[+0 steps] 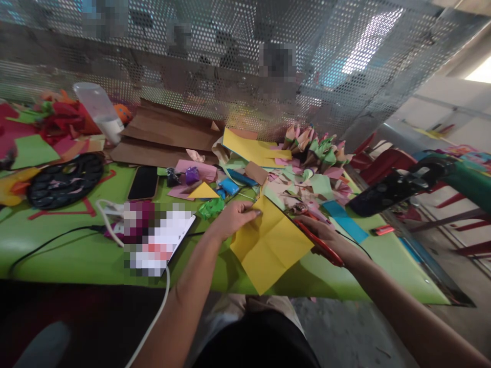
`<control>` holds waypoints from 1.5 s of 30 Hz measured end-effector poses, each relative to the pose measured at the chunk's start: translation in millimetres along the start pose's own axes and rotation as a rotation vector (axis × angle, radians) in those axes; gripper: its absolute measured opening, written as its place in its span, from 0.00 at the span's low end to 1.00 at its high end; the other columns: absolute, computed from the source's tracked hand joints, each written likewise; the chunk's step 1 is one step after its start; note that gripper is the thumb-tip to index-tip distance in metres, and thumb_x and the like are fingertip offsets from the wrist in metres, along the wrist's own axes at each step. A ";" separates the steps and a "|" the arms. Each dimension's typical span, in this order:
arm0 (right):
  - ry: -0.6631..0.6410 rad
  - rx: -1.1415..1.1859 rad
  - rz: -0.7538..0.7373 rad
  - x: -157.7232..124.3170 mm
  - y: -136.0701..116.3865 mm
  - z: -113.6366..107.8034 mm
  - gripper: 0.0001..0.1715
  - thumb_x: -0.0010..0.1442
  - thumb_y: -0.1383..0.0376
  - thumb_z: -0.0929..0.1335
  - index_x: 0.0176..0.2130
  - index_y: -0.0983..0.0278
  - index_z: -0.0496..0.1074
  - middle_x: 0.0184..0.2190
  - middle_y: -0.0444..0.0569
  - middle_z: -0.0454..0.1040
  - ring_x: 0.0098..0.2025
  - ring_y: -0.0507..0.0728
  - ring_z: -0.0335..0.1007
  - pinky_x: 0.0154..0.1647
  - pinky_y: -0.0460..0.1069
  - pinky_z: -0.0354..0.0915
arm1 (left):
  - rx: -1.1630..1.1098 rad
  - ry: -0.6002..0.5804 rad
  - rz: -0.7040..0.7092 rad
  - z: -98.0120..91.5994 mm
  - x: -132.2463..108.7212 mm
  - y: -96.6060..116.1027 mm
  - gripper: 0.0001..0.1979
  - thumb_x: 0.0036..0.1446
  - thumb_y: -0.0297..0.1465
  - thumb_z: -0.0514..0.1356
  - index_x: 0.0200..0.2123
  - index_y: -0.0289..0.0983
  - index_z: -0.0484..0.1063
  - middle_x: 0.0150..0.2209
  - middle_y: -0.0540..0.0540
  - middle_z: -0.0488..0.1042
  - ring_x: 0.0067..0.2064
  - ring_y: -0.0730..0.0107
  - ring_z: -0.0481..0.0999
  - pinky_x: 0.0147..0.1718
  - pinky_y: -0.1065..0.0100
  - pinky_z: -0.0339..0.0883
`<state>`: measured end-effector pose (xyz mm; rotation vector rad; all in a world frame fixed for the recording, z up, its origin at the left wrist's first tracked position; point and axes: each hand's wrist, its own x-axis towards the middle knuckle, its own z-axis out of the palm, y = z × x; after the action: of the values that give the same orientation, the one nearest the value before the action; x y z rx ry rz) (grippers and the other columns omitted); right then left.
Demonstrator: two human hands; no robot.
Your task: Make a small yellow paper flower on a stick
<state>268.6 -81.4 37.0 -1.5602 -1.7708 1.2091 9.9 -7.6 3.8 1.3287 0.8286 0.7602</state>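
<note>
step: seemingly cutting | my left hand (241, 216) pinches creased square yellow paper (273, 241) | my right hand (322, 234) grips red-handled scissors (326, 249) | next likely needs: tautness, steady blades

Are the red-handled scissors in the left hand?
No, the right hand holds the red-handled scissors, while the left hand pinches the yellow paper.

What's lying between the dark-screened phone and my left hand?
In the head view, pink paper, a yellow triangle and a crumpled green bundle lie between the dark-screened phone and your left hand; the green bundle is nearest the hand.
</note>
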 end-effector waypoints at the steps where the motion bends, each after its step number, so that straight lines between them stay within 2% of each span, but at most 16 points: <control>1: -0.001 -0.013 0.015 0.4 -1.8 0.9 0.21 0.52 0.58 0.71 0.46 0.61 0.77 0.35 0.50 0.74 0.27 0.54 0.64 0.20 0.46 0.60 | -0.002 -0.004 0.002 0.0 0.2 -0.1 0.16 0.49 0.42 0.67 0.31 0.34 0.78 0.30 0.47 0.78 0.31 0.70 0.72 0.30 0.71 0.64; 5: -0.002 -0.037 0.052 1.1 -10.5 4.6 0.21 0.55 0.50 0.71 0.42 0.62 0.77 0.32 0.49 0.73 0.24 0.51 0.61 0.17 0.44 0.55 | -0.006 -0.020 0.007 -0.3 0.7 -0.8 0.18 0.48 0.43 0.67 0.33 0.33 0.78 0.32 0.46 0.79 0.32 0.68 0.74 0.30 0.70 0.65; 9: -0.008 -0.018 0.051 1.9 -6.8 5.4 0.22 0.57 0.49 0.70 0.42 0.62 0.77 0.27 0.45 0.70 0.20 0.49 0.56 0.16 0.44 0.51 | 0.011 -0.023 0.008 -0.9 0.5 -1.2 0.17 0.49 0.42 0.66 0.33 0.33 0.78 0.31 0.46 0.79 0.32 0.67 0.74 0.31 0.70 0.65; 11: 0.003 -0.016 0.036 3.2 -0.8 5.5 0.21 0.58 0.49 0.69 0.42 0.61 0.77 0.27 0.45 0.71 0.21 0.50 0.59 0.18 0.44 0.54 | 0.012 -0.029 0.006 -0.9 0.4 -1.3 0.16 0.49 0.42 0.66 0.33 0.34 0.79 0.32 0.46 0.79 0.32 0.67 0.75 0.31 0.69 0.65; 15: 0.043 -0.035 -0.061 5.9 4.4 6.6 0.18 0.58 0.51 0.69 0.40 0.62 0.78 0.35 0.49 0.77 0.34 0.57 0.71 0.29 0.47 0.66 | -0.001 -0.022 -0.001 0.0 0.0 -0.5 0.15 0.49 0.41 0.67 0.32 0.34 0.78 0.31 0.47 0.79 0.31 0.68 0.74 0.31 0.69 0.65; 17: 0.034 -0.052 -0.061 5.5 1.8 6.9 0.19 0.59 0.51 0.69 0.41 0.62 0.78 0.35 0.49 0.77 0.32 0.56 0.71 0.28 0.47 0.66 | -0.020 -0.026 -0.006 0.5 -0.4 0.2 0.15 0.49 0.40 0.66 0.32 0.34 0.78 0.32 0.46 0.79 0.31 0.68 0.75 0.32 0.69 0.65; 20: 0.011 -0.087 0.002 2.5 -2.3 4.6 0.22 0.60 0.48 0.68 0.43 0.61 0.77 0.30 0.47 0.74 0.22 0.52 0.65 0.19 0.46 0.63 | -0.043 -0.025 -0.012 0.7 -0.3 0.3 0.14 0.49 0.40 0.67 0.32 0.34 0.78 0.31 0.47 0.79 0.31 0.68 0.75 0.31 0.69 0.65; 22: -0.003 -0.099 -0.001 0.4 -1.7 1.0 0.25 0.61 0.45 0.67 0.45 0.60 0.77 0.31 0.48 0.75 0.22 0.53 0.66 0.18 0.46 0.65 | -0.064 -0.020 -0.015 0.5 0.4 -0.5 0.14 0.48 0.40 0.67 0.32 0.34 0.78 0.31 0.47 0.79 0.31 0.68 0.75 0.32 0.69 0.66; 23: -0.006 -0.118 -0.036 -0.3 -0.2 -1.1 0.25 0.61 0.44 0.66 0.46 0.59 0.77 0.33 0.50 0.76 0.24 0.55 0.70 0.20 0.48 0.69 | -0.077 -0.020 -0.018 0.4 0.8 -1.0 0.15 0.47 0.40 0.68 0.33 0.34 0.78 0.31 0.47 0.79 0.31 0.68 0.75 0.32 0.68 0.66; 25: 0.007 -0.206 -0.149 -1.1 3.9 -5.1 0.26 0.61 0.45 0.66 0.49 0.58 0.77 0.41 0.55 0.79 0.36 0.61 0.77 0.32 0.52 0.76 | -0.089 -0.016 -0.027 0.1 1.4 -1.9 0.15 0.46 0.39 0.68 0.34 0.34 0.79 0.32 0.46 0.80 0.31 0.68 0.75 0.32 0.68 0.66; 27: 0.036 -0.321 -0.252 -1.2 7.2 -7.6 0.25 0.62 0.48 0.65 0.52 0.58 0.76 0.47 0.56 0.79 0.47 0.65 0.76 0.46 0.55 0.76 | -0.092 -0.007 -0.038 0.1 1.3 -2.1 0.16 0.46 0.39 0.69 0.34 0.34 0.79 0.32 0.46 0.80 0.31 0.67 0.76 0.32 0.68 0.67; 29: 0.037 -0.386 -0.304 -1.0 7.3 -7.9 0.25 0.64 0.51 0.64 0.54 0.58 0.74 0.48 0.55 0.79 0.50 0.66 0.75 0.52 0.57 0.73 | -0.103 -0.007 -0.051 0.3 0.6 -1.8 0.16 0.46 0.39 0.69 0.34 0.34 0.79 0.32 0.45 0.81 0.32 0.66 0.76 0.32 0.68 0.67; 34: -0.020 -0.375 -0.336 -0.8 -5.6 -2.5 0.27 0.65 0.47 0.61 0.52 0.59 0.74 0.42 0.56 0.79 0.44 0.65 0.76 0.46 0.56 0.74 | -0.114 -0.029 -0.063 0.7 -0.6 -1.4 0.16 0.46 0.40 0.69 0.33 0.34 0.79 0.32 0.46 0.81 0.31 0.67 0.76 0.31 0.68 0.66; 38: -0.015 -0.302 -0.306 0.8 -15.1 2.4 0.29 0.65 0.42 0.58 0.44 0.57 0.75 0.37 0.54 0.78 0.39 0.64 0.75 0.42 0.55 0.74 | -0.126 -0.042 -0.094 1.3 -0.3 -1.3 0.16 0.45 0.40 0.71 0.34 0.34 0.80 0.32 0.46 0.81 0.32 0.67 0.76 0.33 0.68 0.66; 45: -0.001 -0.191 -0.181 4.6 -13.1 9.2 0.26 0.64 0.43 0.63 0.40 0.60 0.75 0.35 0.50 0.77 0.41 0.62 0.74 0.40 0.53 0.73 | -0.173 -0.039 -0.120 3.4 -2.2 2.8 0.17 0.44 0.39 0.72 0.35 0.34 0.81 0.33 0.46 0.81 0.32 0.68 0.75 0.34 0.68 0.66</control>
<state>253.2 -79.2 42.7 -1.4620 -2.0297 0.9796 11.7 -11.0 7.0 1.1271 0.7856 0.6933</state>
